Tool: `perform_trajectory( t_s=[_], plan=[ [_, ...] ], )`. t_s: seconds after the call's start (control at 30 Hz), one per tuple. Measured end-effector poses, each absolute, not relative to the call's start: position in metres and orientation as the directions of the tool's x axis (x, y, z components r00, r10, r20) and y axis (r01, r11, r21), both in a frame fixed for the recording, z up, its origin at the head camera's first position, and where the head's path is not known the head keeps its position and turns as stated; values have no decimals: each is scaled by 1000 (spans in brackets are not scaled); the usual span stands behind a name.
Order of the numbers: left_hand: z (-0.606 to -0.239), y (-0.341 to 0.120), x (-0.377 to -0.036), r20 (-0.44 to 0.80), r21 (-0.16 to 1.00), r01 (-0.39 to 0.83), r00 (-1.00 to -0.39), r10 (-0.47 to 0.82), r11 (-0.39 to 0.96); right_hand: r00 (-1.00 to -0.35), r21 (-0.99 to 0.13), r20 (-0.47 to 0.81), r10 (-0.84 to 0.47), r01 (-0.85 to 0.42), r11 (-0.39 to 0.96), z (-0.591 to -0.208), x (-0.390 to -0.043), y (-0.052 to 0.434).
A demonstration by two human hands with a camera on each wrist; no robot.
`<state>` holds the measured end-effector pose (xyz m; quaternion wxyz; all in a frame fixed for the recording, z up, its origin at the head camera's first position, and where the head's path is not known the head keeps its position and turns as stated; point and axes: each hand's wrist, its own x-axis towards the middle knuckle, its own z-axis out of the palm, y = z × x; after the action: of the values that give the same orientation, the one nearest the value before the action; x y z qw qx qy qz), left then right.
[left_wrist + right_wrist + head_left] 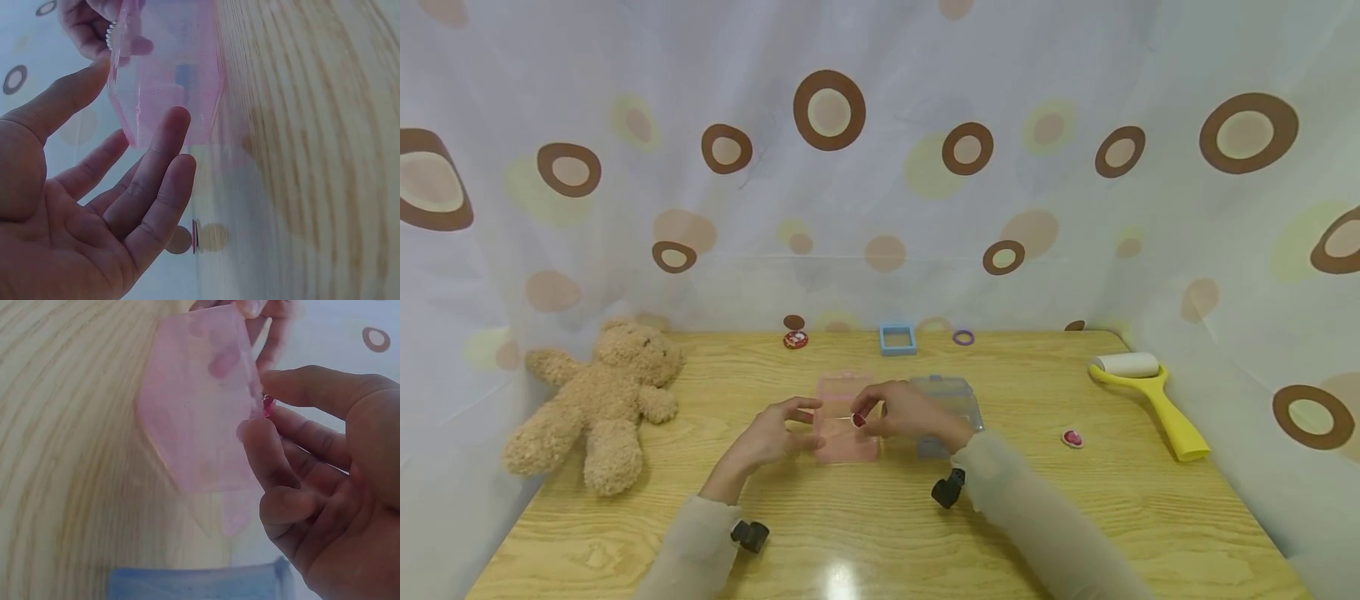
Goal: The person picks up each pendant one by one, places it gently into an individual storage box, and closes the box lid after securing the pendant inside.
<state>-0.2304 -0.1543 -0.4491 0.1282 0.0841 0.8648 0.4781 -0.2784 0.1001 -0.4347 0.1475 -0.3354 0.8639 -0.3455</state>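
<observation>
Two hands meet over a pink translucent bag [844, 417] at the middle of the wooden table [1075, 500]. From the head camera the right hand [904, 412] pinches a small red gem [858, 420] at the bag's edge. Only the right wrist view shows thumb and forefinger closed on the gem [267, 405]. Only the left wrist view shows the left hand [94, 206] spread, fingertips touching the bag [169, 75], gripping nothing. A blue-grey box [951, 400] sits just behind the right hand.
</observation>
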Motion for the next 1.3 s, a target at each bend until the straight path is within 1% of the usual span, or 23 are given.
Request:
perform_trajectory(
  t_s=[0.23, 0.7, 1.1, 1.3],
  plan=[
    [-450, -154, -231, -133, 844, 31, -955, 265, 536, -717, -655, -29, -697, -513, 555, -444, -280, 91],
    [-450, -155, -232, -133, 847, 30, -954, 267, 530, -746, -663, -94, -659, -447, 601, -447, -282, 83],
    [-449, -153, -230, -129, 851, 30, -956, 264, 525, -741, -592, -88, -665, -498, 633, -449, -283, 83],
    [-448, -153, -230, -126, 846, 35, -956, 265, 532, -751, -589, -89, -654, -489, 643, -449, -282, 82]
  ],
)
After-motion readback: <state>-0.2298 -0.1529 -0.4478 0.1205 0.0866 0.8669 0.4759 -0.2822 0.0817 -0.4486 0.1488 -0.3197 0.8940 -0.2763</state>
